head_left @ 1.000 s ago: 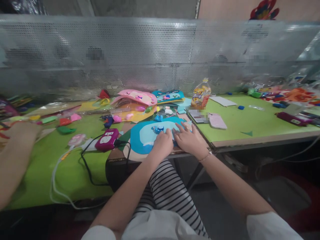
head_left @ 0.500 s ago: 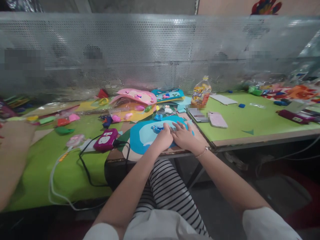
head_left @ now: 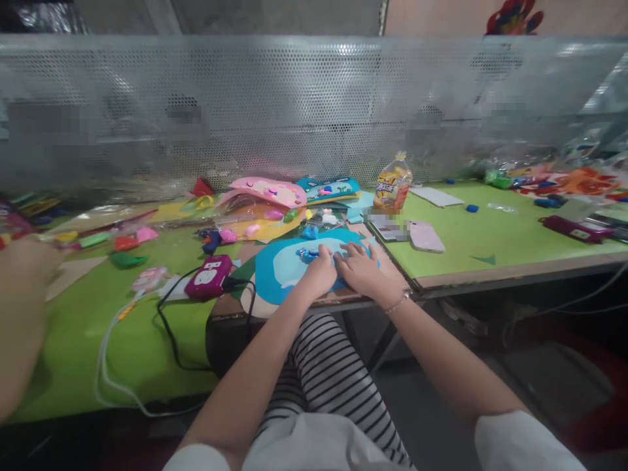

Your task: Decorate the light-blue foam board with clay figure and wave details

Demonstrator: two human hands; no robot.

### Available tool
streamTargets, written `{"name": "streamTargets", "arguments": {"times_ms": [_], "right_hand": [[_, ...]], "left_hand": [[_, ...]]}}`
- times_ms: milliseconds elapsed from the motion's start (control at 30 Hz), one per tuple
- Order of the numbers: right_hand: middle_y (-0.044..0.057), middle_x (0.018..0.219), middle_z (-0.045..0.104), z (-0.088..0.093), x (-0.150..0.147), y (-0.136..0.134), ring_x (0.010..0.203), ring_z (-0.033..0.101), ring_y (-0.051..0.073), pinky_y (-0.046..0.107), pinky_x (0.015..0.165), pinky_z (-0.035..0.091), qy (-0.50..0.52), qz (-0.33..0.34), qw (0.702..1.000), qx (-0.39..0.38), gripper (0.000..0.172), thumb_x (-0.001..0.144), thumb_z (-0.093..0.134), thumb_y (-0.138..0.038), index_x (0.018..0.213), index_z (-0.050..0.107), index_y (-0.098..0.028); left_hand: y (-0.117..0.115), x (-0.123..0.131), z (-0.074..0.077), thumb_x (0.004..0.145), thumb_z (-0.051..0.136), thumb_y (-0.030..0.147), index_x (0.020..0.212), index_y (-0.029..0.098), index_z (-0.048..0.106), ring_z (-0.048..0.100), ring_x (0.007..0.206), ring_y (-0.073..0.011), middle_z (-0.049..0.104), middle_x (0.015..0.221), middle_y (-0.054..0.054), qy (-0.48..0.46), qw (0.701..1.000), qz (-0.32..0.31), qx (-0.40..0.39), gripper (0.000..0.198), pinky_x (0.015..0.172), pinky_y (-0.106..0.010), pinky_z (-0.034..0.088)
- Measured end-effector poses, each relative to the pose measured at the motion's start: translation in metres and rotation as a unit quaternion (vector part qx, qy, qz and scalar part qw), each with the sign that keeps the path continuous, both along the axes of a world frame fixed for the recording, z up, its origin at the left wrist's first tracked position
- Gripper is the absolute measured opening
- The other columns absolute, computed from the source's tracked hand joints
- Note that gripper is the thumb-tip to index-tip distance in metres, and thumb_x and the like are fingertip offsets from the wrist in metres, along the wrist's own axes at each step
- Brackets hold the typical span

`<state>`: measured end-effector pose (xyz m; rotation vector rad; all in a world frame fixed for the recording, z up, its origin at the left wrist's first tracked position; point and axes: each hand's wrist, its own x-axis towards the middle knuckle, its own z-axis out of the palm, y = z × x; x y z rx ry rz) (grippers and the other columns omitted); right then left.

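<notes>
A blue foam sheet (head_left: 266,269) with a lighter blue middle lies on the table edge in front of me. On it sits a small dark blue clay figure (head_left: 308,254). My left hand (head_left: 321,269) is closed just right of the figure, its fingertips low on the sheet; what they pinch, if anything, is too small to make out. Flat on the right part of the sheet, my right hand (head_left: 359,267) has its fingers spread and holds nothing. A lump of light blue clay (head_left: 310,232) rests behind the sheet.
Left are a purple device (head_left: 210,277) with cables and a co-worker's arm (head_left: 22,327). Pink (head_left: 265,191) and blue (head_left: 331,190) decorated pieces lie behind. A snack bag (head_left: 392,184) and a pink phone (head_left: 426,236) are to the right. A perforated metal screen (head_left: 294,104) stands behind.
The co-worker's arm at the left has shifted a little, its hand now showing over the table. My hands stay in nearly the same place on the sheet. The view has tilted slightly.
</notes>
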<state>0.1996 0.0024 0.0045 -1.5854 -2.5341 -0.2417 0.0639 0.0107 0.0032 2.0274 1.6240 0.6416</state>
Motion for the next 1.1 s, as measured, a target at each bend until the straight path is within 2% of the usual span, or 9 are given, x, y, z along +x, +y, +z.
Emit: {"name": "streamTargets", "arguments": {"times_ms": [167, 300, 467, 600, 700, 800, 900, 1000, 1100], "right_hand": [[0.022, 0.127, 0.051, -0.004, 0.008, -0.004, 0.128, 0.031, 0.031, 0.063, 0.099, 0.018, -0.017, 0.026, 0.999, 0.019, 0.042, 0.097, 0.021, -0.023, 0.122, 0.053, -0.011], [0.017, 0.128, 0.049, -0.013, 0.010, -0.002, 0.124, 0.035, 0.030, 0.060, 0.100, 0.018, 0.020, 0.027, 0.999, 0.019, 0.042, 0.097, 0.022, -0.026, 0.120, 0.056, -0.016], [0.013, 0.129, 0.049, -0.014, 0.010, -0.003, 0.124, 0.035, 0.029, 0.059, 0.103, 0.012, 0.059, 0.009, 0.998, 0.005, 0.044, 0.097, 0.020, -0.028, 0.115, 0.061, -0.021], [0.010, 0.131, 0.048, -0.013, 0.009, -0.002, 0.124, 0.036, 0.026, 0.058, 0.105, 0.011, 0.066, 0.027, 0.997, 0.005, 0.045, 0.097, 0.019, -0.029, 0.121, 0.057, -0.025], [0.010, 0.137, 0.044, -0.014, 0.008, -0.001, 0.127, 0.034, 0.026, 0.059, 0.104, 0.013, 0.073, 0.010, 0.997, 0.011, 0.046, 0.096, 0.018, -0.028, 0.128, 0.052, -0.027], [0.011, 0.141, 0.039, -0.017, 0.005, 0.000, 0.130, 0.031, 0.028, 0.059, 0.104, 0.013, 0.069, 0.004, 0.997, 0.029, 0.047, 0.097, 0.017, -0.029, 0.133, 0.046, -0.029], [0.012, 0.139, 0.042, -0.019, 0.004, -0.001, 0.130, 0.031, 0.029, 0.059, 0.104, 0.013, 0.048, 0.013, 0.998, 0.035, 0.047, 0.098, 0.016, -0.032, 0.134, 0.046, -0.031], [0.014, 0.132, 0.046, -0.018, 0.005, -0.004, 0.127, 0.033, 0.030, 0.059, 0.104, 0.013, 0.033, 0.020, 0.999, 0.035, 0.046, 0.098, 0.018, -0.031, 0.134, 0.046, -0.028], [0.014, 0.136, 0.042, -0.014, 0.008, -0.005, 0.127, 0.033, 0.028, 0.056, 0.105, 0.015, 0.053, 0.021, 0.998, 0.032, 0.046, 0.097, 0.019, -0.029, 0.135, 0.045, -0.027]], "left_hand": [[0.003, 0.001, -0.002, 0.079, 0.036, 0.003, 0.112, 0.013, 0.032, 0.062, 0.096, -0.0279, 0.062, 0.103, -0.019, 0.047, 0.999, -0.008, 0.012, 0.035, 0.074, -0.034, 0.044], [0.002, 0.003, 0.002, 0.080, 0.036, 0.003, 0.114, 0.010, 0.033, 0.061, 0.099, -0.0282, 0.063, 0.104, -0.022, 0.078, 0.997, -0.023, 0.010, 0.035, 0.077, -0.035, 0.044], [-0.002, 0.001, 0.003, 0.080, 0.035, 0.001, 0.113, 0.012, 0.034, 0.059, 0.105, -0.0267, 0.061, 0.110, -0.021, 0.042, 0.999, -0.018, 0.018, 0.035, 0.082, -0.034, 0.044], [-0.007, 0.001, 0.003, 0.080, 0.033, 0.001, 0.110, 0.012, 0.035, 0.060, 0.100, -0.0274, 0.061, 0.108, -0.021, 0.021, 1.000, -0.006, 0.010, 0.033, 0.077, -0.034, 0.045], [-0.009, 0.000, 0.001, 0.080, 0.033, 0.001, 0.110, 0.013, 0.036, 0.061, 0.096, -0.0277, 0.062, 0.103, -0.020, 0.026, 1.000, -0.002, 0.012, 0.033, 0.074, -0.035, 0.046], [-0.009, -0.002, -0.004, 0.080, 0.033, 0.001, 0.106, 0.016, 0.038, 0.062, 0.091, -0.0260, 0.063, 0.096, -0.015, 0.012, 0.999, 0.025, 0.047, 0.031, 0.072, -0.034, 0.046], [-0.008, -0.003, -0.009, 0.081, 0.033, 0.002, 0.101, 0.018, 0.040, 0.062, 0.089, -0.0254, 0.063, 0.092, -0.013, -0.004, 0.995, 0.047, 0.085, 0.026, 0.072, -0.034, 0.046], [-0.008, -0.004, -0.013, 0.080, 0.033, 0.003, 0.099, 0.018, 0.040, 0.062, 0.085, -0.0256, 0.062, 0.087, -0.011, -0.005, 0.994, 0.049, 0.102, 0.025, 0.069, -0.034, 0.045], [-0.009, -0.003, -0.013, 0.078, 0.033, 0.001, 0.099, 0.018, 0.039, 0.062, 0.086, -0.0248, 0.062, 0.086, -0.010, -0.006, 0.993, 0.047, 0.106, 0.028, 0.070, -0.033, 0.045]]}}
